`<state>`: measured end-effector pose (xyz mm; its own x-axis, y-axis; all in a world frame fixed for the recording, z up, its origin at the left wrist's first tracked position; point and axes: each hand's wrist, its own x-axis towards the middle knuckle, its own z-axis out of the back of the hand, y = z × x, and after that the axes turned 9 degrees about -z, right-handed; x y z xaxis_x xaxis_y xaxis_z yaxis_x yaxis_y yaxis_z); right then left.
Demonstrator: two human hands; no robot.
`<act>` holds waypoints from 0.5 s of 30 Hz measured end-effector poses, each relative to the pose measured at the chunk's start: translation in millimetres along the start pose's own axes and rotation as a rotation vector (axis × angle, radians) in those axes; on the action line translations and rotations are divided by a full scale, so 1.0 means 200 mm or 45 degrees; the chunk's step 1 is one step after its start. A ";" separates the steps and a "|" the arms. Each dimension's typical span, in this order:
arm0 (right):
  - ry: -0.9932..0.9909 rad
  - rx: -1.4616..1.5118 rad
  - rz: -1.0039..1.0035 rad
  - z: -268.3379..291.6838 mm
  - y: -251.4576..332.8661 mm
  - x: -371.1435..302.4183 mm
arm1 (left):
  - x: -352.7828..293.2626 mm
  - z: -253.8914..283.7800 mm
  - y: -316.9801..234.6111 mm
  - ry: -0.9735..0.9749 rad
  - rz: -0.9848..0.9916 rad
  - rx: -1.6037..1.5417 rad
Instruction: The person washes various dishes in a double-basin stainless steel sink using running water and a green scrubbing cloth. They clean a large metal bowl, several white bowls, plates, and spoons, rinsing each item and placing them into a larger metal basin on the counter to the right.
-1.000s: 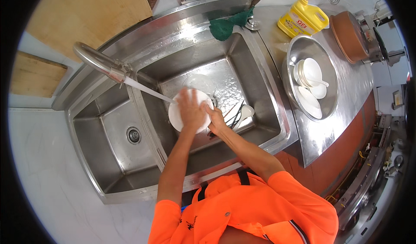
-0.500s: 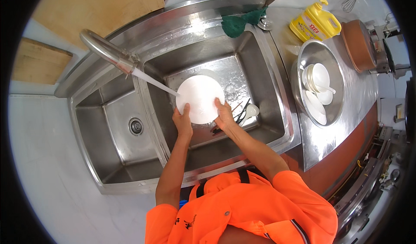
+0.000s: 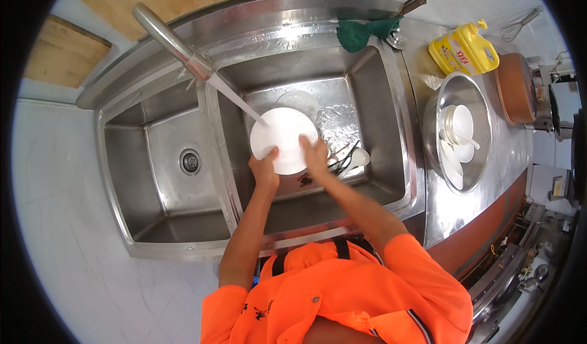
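Observation:
A round white plate (image 3: 282, 130) is tilted under the stream from the metal faucet (image 3: 197, 66), above the right basin (image 3: 376, 121). At its lower left edge my left hand (image 3: 265, 169) grips it, thumb on the upper face. My right hand (image 3: 314, 155) is at the plate's right side, over its face near the rim; motion blurs its fingers. Below and to the right, a white ladle-like spoon (image 3: 360, 157) and several dark thin utensils (image 3: 346, 160) lie in the basin. Behind the plate shows a pale round outline (image 3: 298, 99), too faint to name.
On the right counter, a steel bowl (image 3: 432, 142) holds white bowls, dishes and a spoon. Beyond it stand a yellow jug (image 3: 463, 49) and a brown pot (image 3: 513, 90). A green cloth (image 3: 354, 35) hangs on the sink's back edge. The left basin (image 3: 177, 203) has a drain.
My right hand has shifted onto the plate's face and now looks blurred. My left hand still holds the plate under the water. The whole view has shifted slightly.

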<state>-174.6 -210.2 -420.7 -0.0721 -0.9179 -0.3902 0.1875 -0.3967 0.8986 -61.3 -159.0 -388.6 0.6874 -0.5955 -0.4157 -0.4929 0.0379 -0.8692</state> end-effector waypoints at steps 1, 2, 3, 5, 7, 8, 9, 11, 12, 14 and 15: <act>0.081 -0.162 0.095 0.04 0.07 0.12 | 0.02 0.02 -0.02 0.077 0.032 0.006; 0.301 -0.257 -0.059 0.08 0.21 0.17 | 0.05 0.04 -0.04 0.148 0.063 0.010; 0.471 0.114 -0.183 0.08 0.14 0.25 | 0.08 0.02 -0.06 0.216 0.102 0.060; 0.256 0.206 -0.129 0.03 0.11 0.19 | 0.18 -0.03 -0.16 0.309 0.149 0.137; -0.014 0.353 0.023 -0.06 0.10 0.02 | 0.21 -0.01 -0.17 0.296 0.078 0.094; -0.060 0.312 0.083 -0.08 0.04 0.02 | 0.22 0.01 -0.15 0.290 0.051 0.159; 0.047 0.362 -0.108 -0.04 -0.01 0.05 | 0.23 0.02 -0.13 0.284 0.023 0.223; 0.314 0.444 -0.494 0.07 0.15 0.08 | 0.20 0.06 -0.07 0.233 0.037 0.283; 0.391 0.522 -0.612 0.10 0.22 0.12 | 0.18 0.05 -0.04 0.209 0.085 0.246; 0.429 0.631 -0.504 0.13 0.18 0.16 | 0.19 0.03 -0.01 0.313 -0.027 0.397; 0.417 0.648 -0.427 0.14 0.16 0.16 | 0.23 0.02 -0.01 0.397 -0.130 0.774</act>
<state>-197.7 -253.0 -399.2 0.2689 -0.7266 -0.6322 -0.2820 -0.6870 0.6697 -26.0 -182.9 -407.4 0.4839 -0.8197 -0.3064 0.0154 0.3580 -0.9336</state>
